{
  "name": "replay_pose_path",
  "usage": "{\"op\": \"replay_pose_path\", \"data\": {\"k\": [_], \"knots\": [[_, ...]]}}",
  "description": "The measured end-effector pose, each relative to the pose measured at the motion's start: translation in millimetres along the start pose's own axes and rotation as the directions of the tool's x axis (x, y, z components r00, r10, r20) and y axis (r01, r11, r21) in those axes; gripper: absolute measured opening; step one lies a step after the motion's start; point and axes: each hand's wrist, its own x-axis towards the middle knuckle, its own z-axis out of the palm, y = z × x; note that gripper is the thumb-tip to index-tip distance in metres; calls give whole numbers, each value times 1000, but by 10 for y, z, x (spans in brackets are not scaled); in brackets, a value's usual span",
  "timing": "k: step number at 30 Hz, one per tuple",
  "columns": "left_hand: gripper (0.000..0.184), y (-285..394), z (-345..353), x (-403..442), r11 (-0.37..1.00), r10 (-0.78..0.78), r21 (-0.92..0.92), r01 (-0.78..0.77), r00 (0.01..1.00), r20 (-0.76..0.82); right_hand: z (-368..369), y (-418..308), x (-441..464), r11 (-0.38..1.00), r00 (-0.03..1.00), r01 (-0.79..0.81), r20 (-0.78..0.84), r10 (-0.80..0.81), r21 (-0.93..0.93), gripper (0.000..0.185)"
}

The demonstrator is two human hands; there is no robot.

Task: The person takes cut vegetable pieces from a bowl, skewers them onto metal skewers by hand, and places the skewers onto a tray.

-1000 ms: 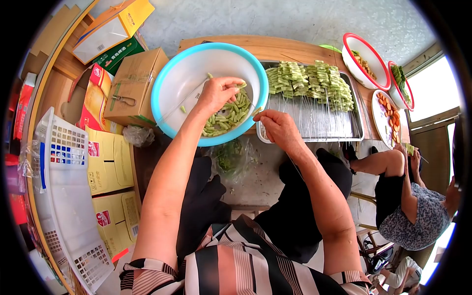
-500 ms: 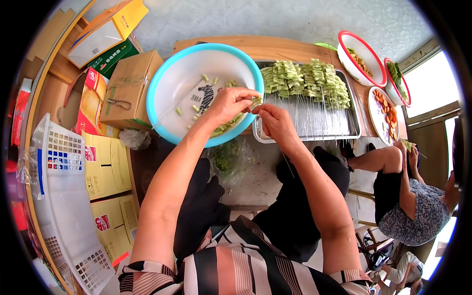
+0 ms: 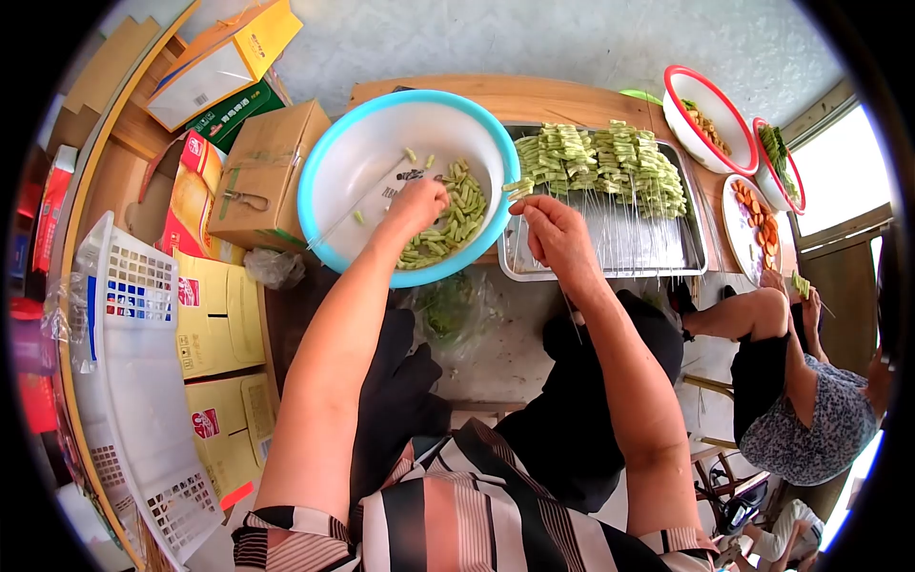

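My left hand (image 3: pixel 419 204) is inside the white basin (image 3: pixel 334 181) with the blue rim, fingers curled down at the cut green bean pieces (image 3: pixel 461 205). Its fingertips are hidden, so whatever they pinch does not show. Just right of the basin rim, my right hand (image 3: pixel 555 232) is closed on a thin skewer, with a few bean pieces (image 3: pixel 519 188) threaded at its upper end. Beyond it, a metal tray (image 3: pixel 610 250) holds rows of skewered green beans (image 3: pixel 596 162), their bare sticks pointing toward me.
Right of the tray are a plate of orange slices (image 3: pixel 753 214) and two red-rimmed bowls (image 3: pixel 710 114). Cardboard boxes (image 3: pixel 267 176) and a white plastic basket (image 3: pixel 133 324) stand at the left. Another person (image 3: pixel 801 410) sits at the right holding a skewer.
My left hand has left the skewer tip and moved down-left into the basin. My right hand keeps the skewer, moved slightly right. The view has shifted a little.
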Motion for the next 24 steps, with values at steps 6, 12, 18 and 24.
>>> {"op": "replay_pose_path", "data": {"k": [6,12,18,24], "knots": [[13,-204,243,82,996,-56,78,46,990,131,-6,6,-22,999,1000,-18,12,18,44,19],[29,-279,440,156,974,-148,-152,171,977,154,-4,4,-25,1000,1000,-9,24,8,24,20],[37,-300,448,146,996,-32,-79,52,971,236,7,-1,-27,999,999,-23,33,22,29,20],[26,-161,393,40,996,69,43,-76,988,141,-1,0,-29,1000,999,-17,32,17,12,20]]}}
